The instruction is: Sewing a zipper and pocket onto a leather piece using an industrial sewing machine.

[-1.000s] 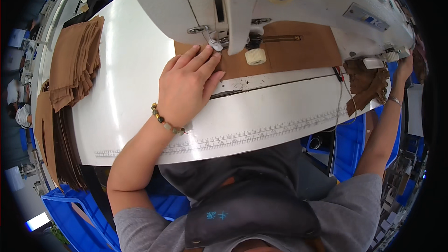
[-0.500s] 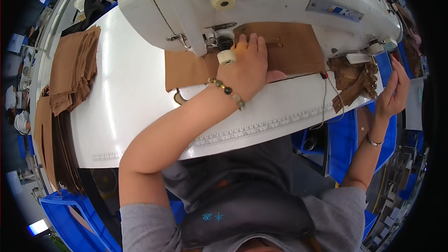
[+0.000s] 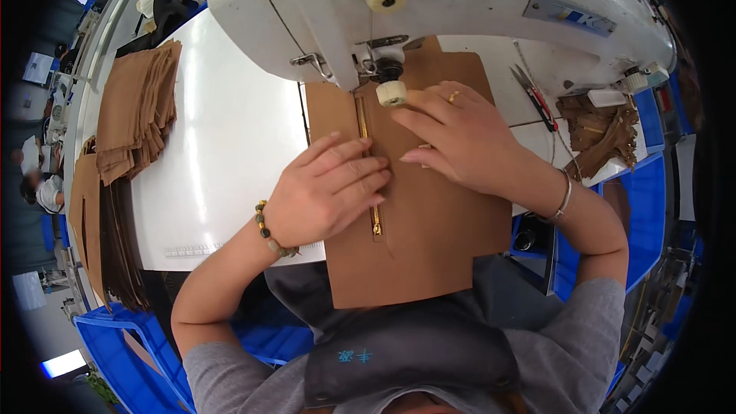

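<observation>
A large brown panel [image 3: 429, 222], of leather or similar sheet, lies under the head of a white sewing machine [image 3: 460, 0] and hangs over the table's near edge. A gold-toothed zipper [image 3: 376, 211] is set in a narrow slot running toward me. My left hand [image 3: 326, 192] rests on the panel, its stretched fingers crossing the zipper. Flat on the panel to the right is my right hand [image 3: 468, 138], fingers extended beside the machine's cream knob [image 3: 391, 93] and thumb apart. The needle and the stitching point are mostly hidden behind the machine's parts.
Stacked brown pieces [image 3: 138, 107] sit at the table's left, with more panels [image 3: 92, 222] hanging at its edge. Red-handled scissors [image 3: 541, 103] and brown scraps [image 3: 598, 130] lie on the right. Blue bins [image 3: 126, 322] stand below on both sides.
The brown panel has turned and now extends toward me, showing the zipper. My right hand has come from beyond the table's right side onto it. My left hand has drawn back nearer and leftward.
</observation>
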`<state>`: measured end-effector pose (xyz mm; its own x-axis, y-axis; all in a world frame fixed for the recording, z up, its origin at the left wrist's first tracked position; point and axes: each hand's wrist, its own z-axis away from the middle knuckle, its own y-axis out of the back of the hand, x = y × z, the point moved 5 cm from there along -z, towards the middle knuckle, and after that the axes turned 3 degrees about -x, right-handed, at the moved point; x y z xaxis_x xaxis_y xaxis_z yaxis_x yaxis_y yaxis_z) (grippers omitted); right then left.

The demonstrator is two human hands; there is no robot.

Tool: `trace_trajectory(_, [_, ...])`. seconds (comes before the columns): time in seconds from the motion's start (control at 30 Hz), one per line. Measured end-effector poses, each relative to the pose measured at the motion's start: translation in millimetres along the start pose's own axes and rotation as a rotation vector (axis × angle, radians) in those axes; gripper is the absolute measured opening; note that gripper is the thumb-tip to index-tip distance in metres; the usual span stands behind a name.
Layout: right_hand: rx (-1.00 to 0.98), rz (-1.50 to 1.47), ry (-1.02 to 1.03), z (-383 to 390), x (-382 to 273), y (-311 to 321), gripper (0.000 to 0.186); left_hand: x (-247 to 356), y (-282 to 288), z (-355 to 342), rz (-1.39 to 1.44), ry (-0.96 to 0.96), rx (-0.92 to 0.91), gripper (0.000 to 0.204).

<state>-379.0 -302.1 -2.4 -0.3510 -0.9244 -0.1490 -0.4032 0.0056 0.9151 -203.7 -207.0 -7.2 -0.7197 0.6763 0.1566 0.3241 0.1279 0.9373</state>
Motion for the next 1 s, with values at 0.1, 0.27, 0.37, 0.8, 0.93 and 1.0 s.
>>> trace_trajectory(0.1, [-0.08,-0.027,-0.039,-19,-5,-22,0.053,-25,3,0,-0.048,0.178,0.013,0.043])
trace_trajectory(0.27, [-0.188,0.023,-0.046,-25,-7,-30,0.069,-36,-13,3,0.041,0.46,0.018,0.057])
trace_trajectory(0.37, [-0.148,0.028,-0.031,-25,-7,-29,0.071,-32,-20,5,0.026,0.494,0.025,0.06])
trace_trajectory(0.8, [-0.034,0.055,0.015,-23,-5,-35,0.054,-29,-22,3,-0.022,0.451,-0.017,0.071])
trace_trajectory(0.93, [-0.029,0.087,0.024,-24,-6,-36,0.057,-29,-21,1,-0.022,0.429,-0.023,0.069])
trace_trajectory(1.0, [-0.034,0.09,0.025,-24,-6,-35,0.057,-28,-20,0,-0.018,0.42,-0.035,0.067])
